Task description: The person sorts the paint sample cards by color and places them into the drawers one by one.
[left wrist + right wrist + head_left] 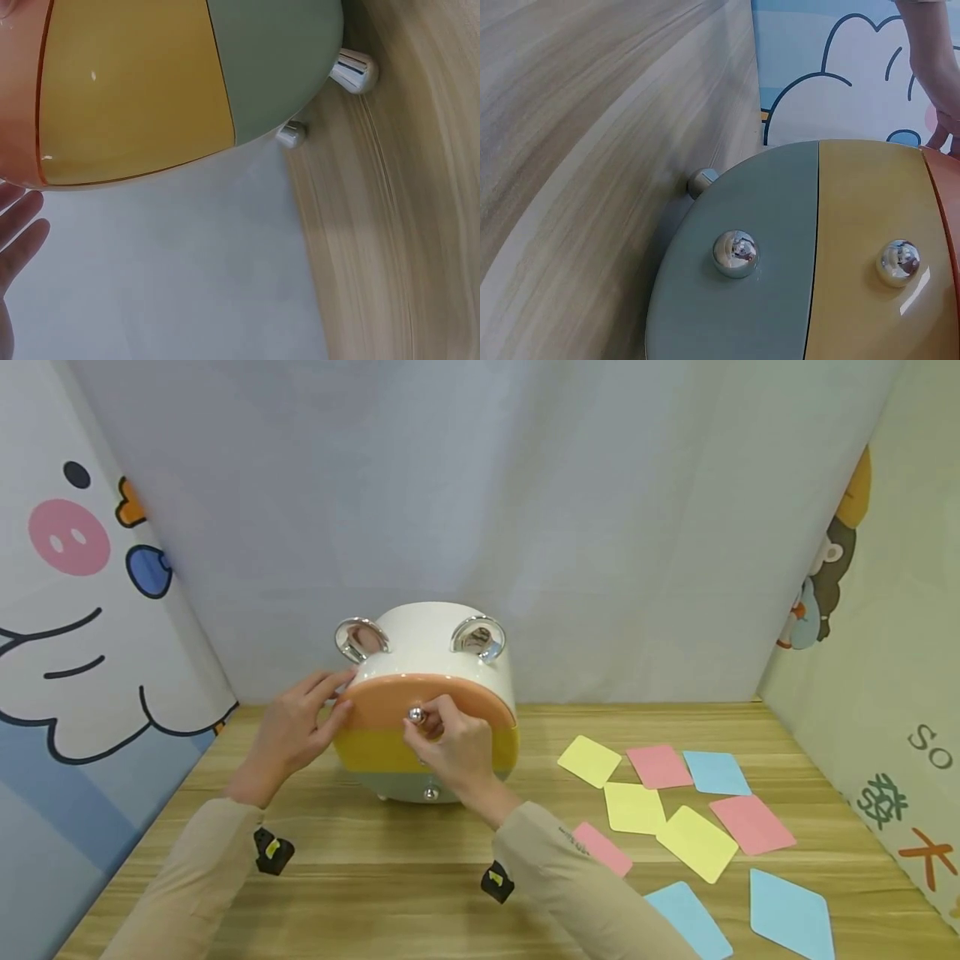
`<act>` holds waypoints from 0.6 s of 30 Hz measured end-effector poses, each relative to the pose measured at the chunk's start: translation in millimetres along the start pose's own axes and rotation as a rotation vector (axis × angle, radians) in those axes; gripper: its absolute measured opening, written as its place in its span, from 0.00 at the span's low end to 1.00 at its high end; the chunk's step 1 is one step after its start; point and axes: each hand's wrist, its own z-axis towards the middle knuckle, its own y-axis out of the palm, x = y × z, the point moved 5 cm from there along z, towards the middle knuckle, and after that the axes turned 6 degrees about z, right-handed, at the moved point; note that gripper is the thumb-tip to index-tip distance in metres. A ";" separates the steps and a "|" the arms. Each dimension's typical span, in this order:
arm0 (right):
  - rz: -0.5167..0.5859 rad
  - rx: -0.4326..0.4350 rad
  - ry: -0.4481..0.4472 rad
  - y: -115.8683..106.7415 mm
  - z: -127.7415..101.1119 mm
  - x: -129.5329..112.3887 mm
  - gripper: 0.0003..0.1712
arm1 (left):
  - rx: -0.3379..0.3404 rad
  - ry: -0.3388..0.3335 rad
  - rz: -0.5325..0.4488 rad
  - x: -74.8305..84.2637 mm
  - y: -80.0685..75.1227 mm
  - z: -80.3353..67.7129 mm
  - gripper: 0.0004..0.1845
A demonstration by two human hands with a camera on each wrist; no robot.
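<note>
So the wooden tabletop (390,893) fills the lower half of the head view, boxed in by a plain grey backdrop (480,502) at the far edge and cartoon panels along the left (82,635) and right (885,635) edges; the biggest thing on it is a round white drawer box (435,635) sitting at the far edge, a bit left of centre, with two shiny ring handles on top and three drawer fronts stacked orange, yellow, grey-green; it stands on little white feet (352,70), which the left wrist view shows touching the wood.

The left hand (296,727) is against the left side of the orange drawer (390,697), fingers fairly straight and resting on its edge, nothing gripped; the right hand (453,747) is in front of the yellow drawer (375,752), fingers curled in and pinching the small silver knob (416,716) on the orange drawer. The right wrist view shows the other two knobs, one on the grey-green drawer (735,253) and one on the yellow (898,262), both untouched.

Off toward the right side of the tabletop there's a loose scatter of coloured cards (697,810), yellow, pink and blue, lying flat, some overlapping, well apart from the box; one pink card (603,850) sits just beside the right sleeve.
</note>
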 end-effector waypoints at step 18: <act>0.032 -0.017 0.003 -8.4 -6.9 -10.8 0.10 | -0.064 -0.019 -0.087 -4.4 -6.1 2.0 0.15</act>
